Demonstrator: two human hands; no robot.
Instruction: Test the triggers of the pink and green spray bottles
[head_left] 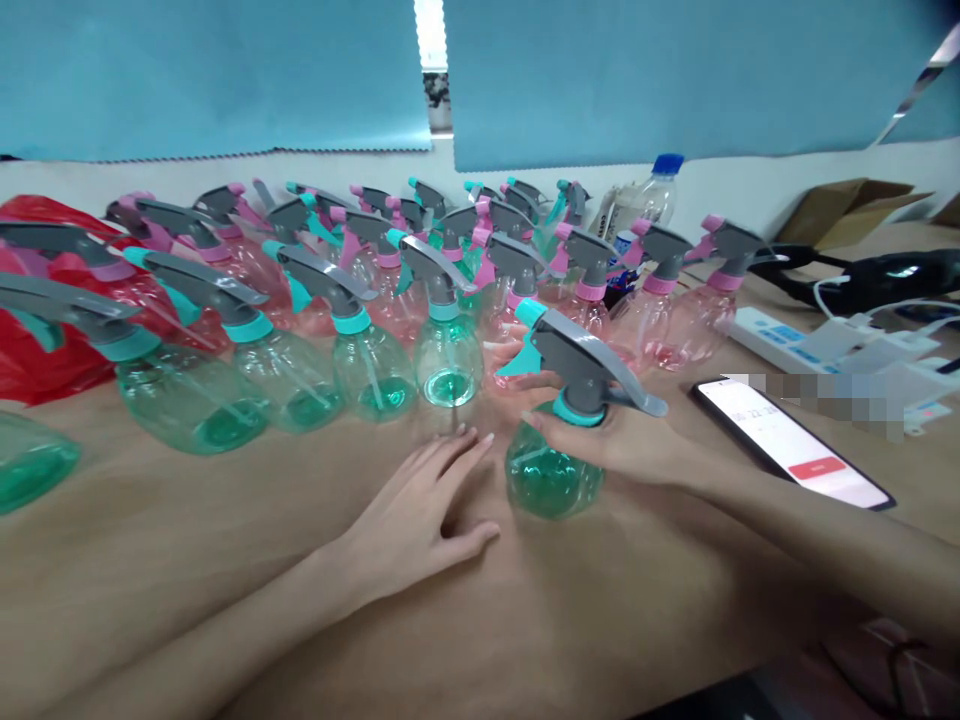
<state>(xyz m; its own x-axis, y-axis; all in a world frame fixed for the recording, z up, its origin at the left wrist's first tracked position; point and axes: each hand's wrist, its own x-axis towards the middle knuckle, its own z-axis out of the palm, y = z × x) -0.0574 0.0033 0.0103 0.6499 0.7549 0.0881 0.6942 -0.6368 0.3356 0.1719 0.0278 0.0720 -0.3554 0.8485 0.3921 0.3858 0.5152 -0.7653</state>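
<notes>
My right hand (592, 440) is wrapped round the neck of a green spray bottle (553, 480) with a grey and teal trigger head, which stands upright or nearly so over the table (420, 640). To its left, my left hand (431, 495) is over the tabletop with fingers spread and holds nothing. Just beyond that hand stands another green spray bottle (448, 365), in a row with several more, such as one green spray bottle (375, 375). Behind them are several pink spray bottles (694, 320) with pink collars.
A phone (802, 440) with a lit timer lies right of my right forearm. Beyond it are a white power strip (787, 340) with plugs, a black object (885, 280) and an open cardboard box (844, 210). A red plastic bag (52, 350) is at the left. A blue-capped bottle (660, 195) stands behind.
</notes>
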